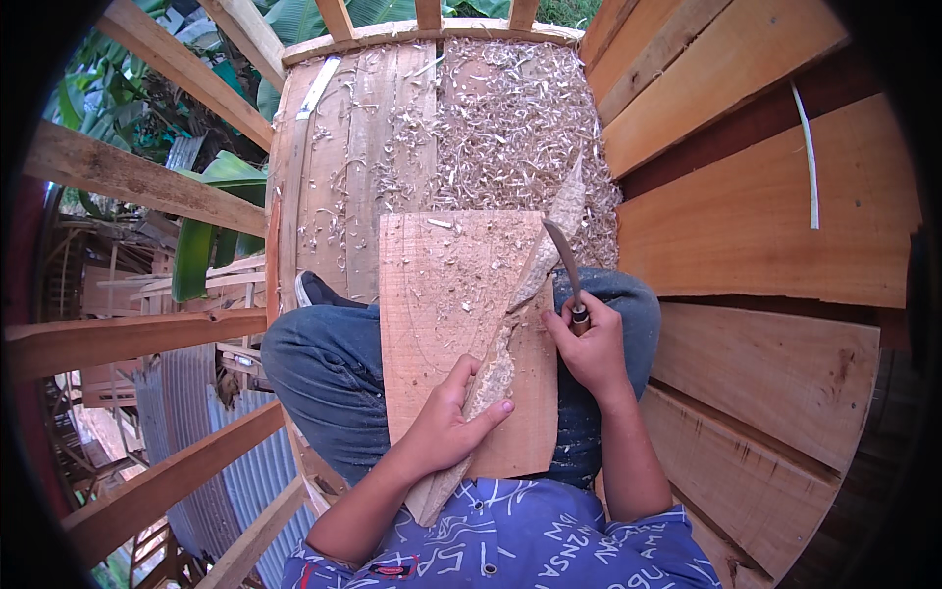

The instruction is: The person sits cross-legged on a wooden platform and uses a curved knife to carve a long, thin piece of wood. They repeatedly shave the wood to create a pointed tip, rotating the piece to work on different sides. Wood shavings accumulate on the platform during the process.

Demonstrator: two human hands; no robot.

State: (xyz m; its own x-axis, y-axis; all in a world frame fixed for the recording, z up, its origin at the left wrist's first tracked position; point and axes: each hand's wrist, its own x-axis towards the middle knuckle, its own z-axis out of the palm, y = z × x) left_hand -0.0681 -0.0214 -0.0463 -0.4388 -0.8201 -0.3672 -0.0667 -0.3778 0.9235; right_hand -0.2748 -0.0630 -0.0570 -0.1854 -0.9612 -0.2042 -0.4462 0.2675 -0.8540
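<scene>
My left hand [453, 424] is wrapped round the lower part of a long, roughly carved piece of wood [538, 273]. The wood slants across a flat board [422, 324] on my lap, its narrow far tip pointing away and to the right. A deep notch cuts into its middle. My right hand [594, 346] is closed round the dark handle of a curved knife [563, 247]. Its blade points up and forward, beside the carved wood's right edge; I cannot tell whether they touch.
Wood shavings [515, 118] cover much of the plank floor [368, 157] ahead. A long narrow tool [316, 90] with a shiny end lies at the far left. Wooden rails [147, 344] stand on my left, a plank wall [765, 216] on my right. My jeans-clad legs flank the board.
</scene>
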